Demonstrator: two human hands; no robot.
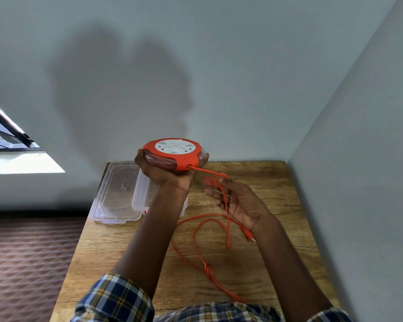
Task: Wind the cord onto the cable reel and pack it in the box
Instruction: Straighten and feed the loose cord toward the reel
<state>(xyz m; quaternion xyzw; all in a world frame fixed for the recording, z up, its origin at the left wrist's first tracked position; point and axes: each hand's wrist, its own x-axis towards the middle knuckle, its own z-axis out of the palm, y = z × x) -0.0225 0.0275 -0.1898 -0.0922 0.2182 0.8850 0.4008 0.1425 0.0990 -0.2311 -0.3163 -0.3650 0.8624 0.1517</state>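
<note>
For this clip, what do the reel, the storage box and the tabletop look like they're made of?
Cable reel: looks like moulded plastic, a matte orange housing around a white socket face with smooth, even colour.
Box: clear, glossy plastic; the table shows through its walls.
Table: wood-look top with visible grain and dark cracks, matte. Whether it is solid wood or a printed laminate cannot be told from here.

Both bare forearms extended forward, blue, yellow and white plaid sleeves pushed back to the elbows. Left hand [165, 169] raised, palm up, fingers curled around the rim of a round orange reel: grip closed on it from beneath. Right hand [236, 202] lower, palm turned inward, thumb and fingers pinching a thin orange cord.
</note>
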